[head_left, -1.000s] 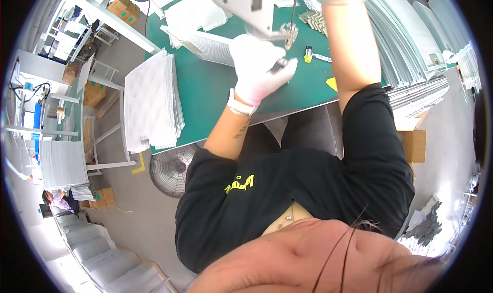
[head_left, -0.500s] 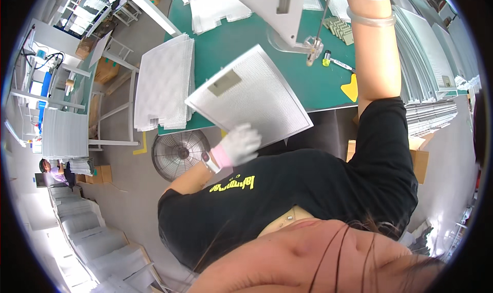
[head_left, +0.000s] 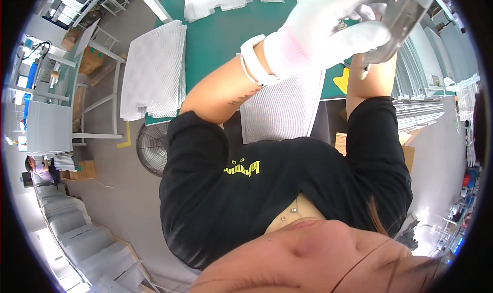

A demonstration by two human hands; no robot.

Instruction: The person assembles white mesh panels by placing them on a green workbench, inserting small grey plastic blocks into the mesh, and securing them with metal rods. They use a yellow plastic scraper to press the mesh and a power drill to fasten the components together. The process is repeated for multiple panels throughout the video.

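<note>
Mesh sheet [head_left: 280, 113] is seen lying flat at the near edge of the green table [head_left: 221, 36], its lower part hanging over the edge above the person's lap. The gloved fingers [head_left: 359, 36] of the left hand [head_left: 318, 31] are curled closed around the grey metal arm of a machine [head_left: 405, 13] at the top right; the grip is made just above the sheet, which is not touched by the hand. A white band [head_left: 251, 62] is worn on the left wrist, and the bare forearm is stretched up across the sheet's upper left corner. The right hand is not shown: only the right forearm [head_left: 372, 80] is seen rising beside the sheet's right edge and passing behind the left hand and the machine arm, so its fingers cannot be judged. A yellow piece [head_left: 340, 81] lies on the table between the sheet and the right forearm. A thick stack of similar mesh sheets [head_left: 154, 72] is kept on the table's left end, well apart from the hands. A floor fan [head_left: 152, 148] stands below that end of the table. More stacks of sheets [head_left: 418, 113] are piled at the right.
</note>
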